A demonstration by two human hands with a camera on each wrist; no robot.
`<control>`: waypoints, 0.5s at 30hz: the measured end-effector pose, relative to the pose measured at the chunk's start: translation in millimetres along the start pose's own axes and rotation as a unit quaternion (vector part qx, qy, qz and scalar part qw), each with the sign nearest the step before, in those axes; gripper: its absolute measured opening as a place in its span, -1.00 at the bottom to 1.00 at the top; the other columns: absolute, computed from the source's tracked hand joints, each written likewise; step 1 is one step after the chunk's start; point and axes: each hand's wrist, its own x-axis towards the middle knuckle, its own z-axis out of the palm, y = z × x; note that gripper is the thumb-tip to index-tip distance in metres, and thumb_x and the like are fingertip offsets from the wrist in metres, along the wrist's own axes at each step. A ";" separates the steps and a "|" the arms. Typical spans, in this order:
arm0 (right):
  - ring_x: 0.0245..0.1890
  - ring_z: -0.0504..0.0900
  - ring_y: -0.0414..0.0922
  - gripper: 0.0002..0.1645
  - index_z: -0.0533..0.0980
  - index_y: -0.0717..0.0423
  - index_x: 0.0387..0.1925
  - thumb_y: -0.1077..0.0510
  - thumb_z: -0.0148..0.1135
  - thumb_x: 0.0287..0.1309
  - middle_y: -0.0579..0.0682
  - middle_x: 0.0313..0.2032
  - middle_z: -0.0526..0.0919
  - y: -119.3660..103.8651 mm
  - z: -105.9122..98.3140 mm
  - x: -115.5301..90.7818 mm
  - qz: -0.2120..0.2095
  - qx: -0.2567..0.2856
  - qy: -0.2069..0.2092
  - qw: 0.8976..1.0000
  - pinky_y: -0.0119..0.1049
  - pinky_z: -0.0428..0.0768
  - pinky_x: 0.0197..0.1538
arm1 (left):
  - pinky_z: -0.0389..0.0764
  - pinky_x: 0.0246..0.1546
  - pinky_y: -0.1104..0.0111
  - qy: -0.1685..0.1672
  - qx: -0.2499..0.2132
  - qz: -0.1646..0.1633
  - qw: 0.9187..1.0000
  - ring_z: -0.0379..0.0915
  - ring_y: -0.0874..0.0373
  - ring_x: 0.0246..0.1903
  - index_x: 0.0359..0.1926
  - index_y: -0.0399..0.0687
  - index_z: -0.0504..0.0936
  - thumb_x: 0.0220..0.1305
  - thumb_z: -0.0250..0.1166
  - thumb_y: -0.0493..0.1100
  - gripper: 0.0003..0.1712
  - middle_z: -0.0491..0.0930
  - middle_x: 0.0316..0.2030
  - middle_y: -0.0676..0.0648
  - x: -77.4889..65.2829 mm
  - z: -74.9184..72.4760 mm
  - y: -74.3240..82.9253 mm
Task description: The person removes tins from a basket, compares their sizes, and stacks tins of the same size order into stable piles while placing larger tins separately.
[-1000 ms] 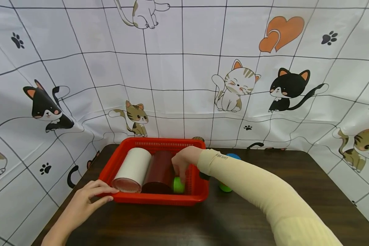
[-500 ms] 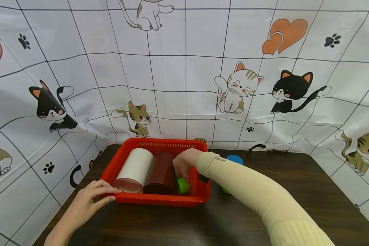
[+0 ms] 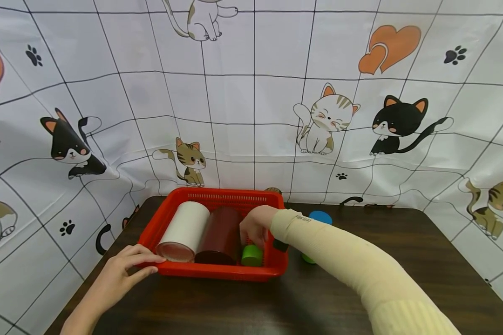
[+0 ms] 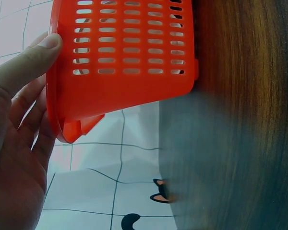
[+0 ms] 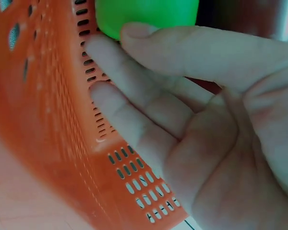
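A red plastic basket (image 3: 218,272) with slotted walls stands on the table. In it lie a white cylinder (image 3: 186,228) and, beside that, a dark red cylinder (image 3: 220,235). To their right is a small green round piece (image 3: 252,257), its full shape hidden. My left hand (image 3: 123,274) grips the basket's front left corner; the left wrist view shows the thumb (image 4: 50,42) over the rim and the fingers on the other side. My right hand (image 3: 254,225) reaches inside, above the green piece. The right wrist view has its fingers fairly straight, with the thumb tip (image 5: 137,29) at the green edge.
Behind my right forearm, a blue round top (image 3: 320,217) and a bit of green (image 3: 308,258) show on the table. The dark wooden table (image 3: 385,237) extends right of the basket. A white cloth with cat prints (image 3: 272,107) hangs behind and at the sides.
The green piece has turned from lying sideways to facing more upward, and shifted right, away from the dark red cylinder. My right hand moved slightly right with it. The left hand keeps its grip.
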 end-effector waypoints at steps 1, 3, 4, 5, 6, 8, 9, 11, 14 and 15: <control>-0.26 0.64 -0.17 -0.31 0.52 -0.17 0.21 0.30 0.43 0.02 -0.17 -0.18 0.62 0.1 0.1 -0.2 -0.001 0.004 -0.010 1.000 -0.32 0.68 -0.11 | 0.43 -0.26 0.66 0.000 -0.001 0.001 1.000 0.33 0.50 -0.22 -0.17 0.26 0.77 -0.16 0.55 -0.36 -0.50 0.59 -0.29 0.27 0.0 0.1 0.1; -0.27 0.67 -0.18 -0.31 0.50 -0.15 0.22 0.28 0.42 0.03 -0.16 -0.20 0.64 0.4 0.0 -0.8 0.002 0.015 -0.031 0.999 -0.32 0.68 -0.11 | 0.42 -0.25 0.66 0.001 -0.001 0.003 1.000 0.33 0.50 -0.22 -0.17 0.23 0.77 -0.16 0.55 -0.36 -0.51 0.59 -0.29 0.27 0.1 0.2 0.1; -0.28 0.69 -0.19 -0.33 0.50 -0.14 0.21 0.27 0.42 0.03 -0.15 -0.22 0.66 0.3 -0.3 -1.1 0.003 0.019 -0.039 0.999 -0.32 0.68 -0.12 | 0.42 -0.25 0.66 0.001 -0.001 0.003 1.000 0.33 0.50 -0.22 -0.17 0.23 0.77 -0.16 0.55 -0.36 -0.51 0.59 -0.28 0.27 0.2 0.3 0.1; -0.28 0.70 -0.20 -0.36 0.50 -0.12 0.19 0.25 0.42 0.04 -0.14 -0.23 0.68 -0.1 -0.4 -1.2 0.002 0.023 -0.049 0.999 -0.32 0.68 -0.12 | 0.42 -0.25 0.66 0.002 -0.001 0.003 1.000 0.32 0.50 -0.22 -0.17 0.22 0.77 -0.16 0.55 -0.36 -0.51 0.59 -0.28 0.27 0.1 0.3 0.1; -0.27 0.70 -0.21 -0.36 0.49 -0.10 0.20 0.24 0.43 0.04 -0.12 -0.23 0.69 -0.6 -0.6 -1.1 0.001 0.031 -0.058 0.998 -0.32 0.67 -0.12 | 0.42 -0.25 0.66 0.002 0.000 0.003 1.000 0.32 0.50 -0.22 -0.17 0.23 0.77 -0.16 0.55 -0.36 -0.51 0.59 -0.28 0.27 0.1 0.4 0.0; -0.27 0.70 -0.23 -0.37 0.49 -0.08 0.19 0.20 0.45 0.04 -0.14 -0.24 0.68 -2.1 -0.7 -1.1 0.002 0.036 -0.066 0.997 -0.32 0.67 -0.11 | 0.42 -0.24 0.67 0.003 0.002 0.001 1.000 0.32 0.50 -0.22 -0.18 0.27 0.77 -0.16 0.55 -0.35 -0.50 0.59 -0.28 0.28 -0.2 0.6 -0.2; -0.27 0.70 -0.23 -0.40 0.51 -0.06 0.17 0.18 0.46 0.05 -0.13 -0.25 0.69 -2.9 -0.8 -1.0 0.001 0.037 -0.068 0.997 -0.32 0.67 -0.11 | 0.42 -0.24 0.67 0.003 0.003 0.001 1.000 0.32 0.50 -0.22 -0.17 0.29 0.76 -0.15 0.56 -0.35 -0.50 0.59 -0.28 0.27 -0.3 0.8 -0.3; -0.26 0.70 -0.24 -0.42 0.52 -0.05 0.14 0.15 0.47 0.05 -0.13 -0.26 0.71 -4.5 -0.6 -0.7 0.000 0.033 -0.070 0.997 -0.32 0.66 -0.10 | 0.41 -0.24 0.68 0.003 0.002 0.001 1.000 0.32 0.50 -0.22 -0.17 0.30 0.76 -0.15 0.56 -0.35 -0.49 0.59 -0.28 0.27 -0.6 1.1 -0.5; -0.25 0.71 -0.21 -0.57 0.56 -0.06 -0.01 0.16 0.47 0.05 -0.11 -0.27 0.71 -5.6 0.1 -0.4 0.003 0.035 -0.072 0.997 -0.32 0.67 -0.10 | 0.42 -0.24 0.69 0.003 0.001 0.000 1.000 0.32 0.50 -0.22 -0.17 0.32 0.76 -0.14 0.56 -0.33 -0.49 0.59 -0.28 0.27 -0.6 1.5 -0.7; -0.26 0.71 -0.20 -0.62 0.57 -0.07 -0.07 0.17 0.47 0.06 -0.10 -0.28 0.71 -5.7 0.4 -0.4 0.004 0.038 -0.073 0.997 -0.33 0.67 -0.11 | 0.42 -0.24 0.68 0.002 0.001 0.000 1.000 0.32 0.50 -0.21 -0.17 0.32 0.76 -0.14 0.56 -0.33 -0.49 0.59 -0.28 0.27 -0.5 1.6 -0.7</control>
